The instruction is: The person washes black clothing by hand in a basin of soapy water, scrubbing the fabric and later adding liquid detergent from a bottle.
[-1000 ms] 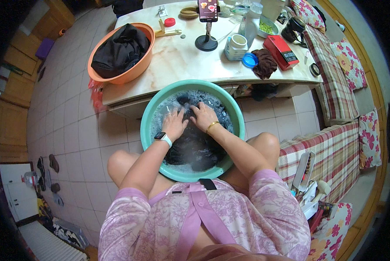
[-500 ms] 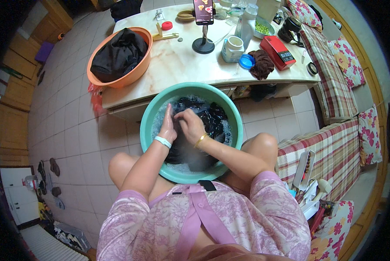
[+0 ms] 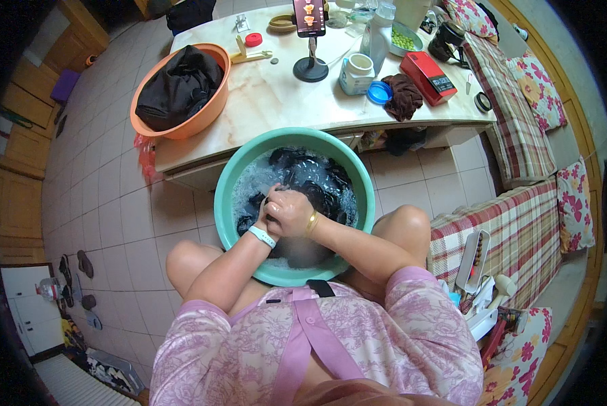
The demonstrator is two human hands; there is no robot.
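Note:
A round green basin (image 3: 225,196) stands between my knees, holding sudsy water and soaked black cloth (image 3: 320,193). Over its left middle my two hands are pressed together. My right hand (image 3: 290,211) is closed in a fist, its back toward me and a gold bangle at the wrist. My left hand (image 3: 266,215), below a pale wristband, lies against it and is partly covered by it. Dark cloth shows in small bits at the hands' edges, bunched between them; most of it is hidden by the fingers.
On the marble-topped table (image 3: 270,108) ahead sit an orange basin (image 3: 227,81) of black cloth, a phone on a stand (image 3: 310,68), a white tub (image 3: 357,73), a brown cloth (image 3: 403,97) and a red box (image 3: 428,78). At right is a plaid-covered sofa (image 3: 513,233).
My hands were apart at the fingers, the left stretched out; now they have closed together, the right over the left, slightly lower in the basin. The view has shifted a little.

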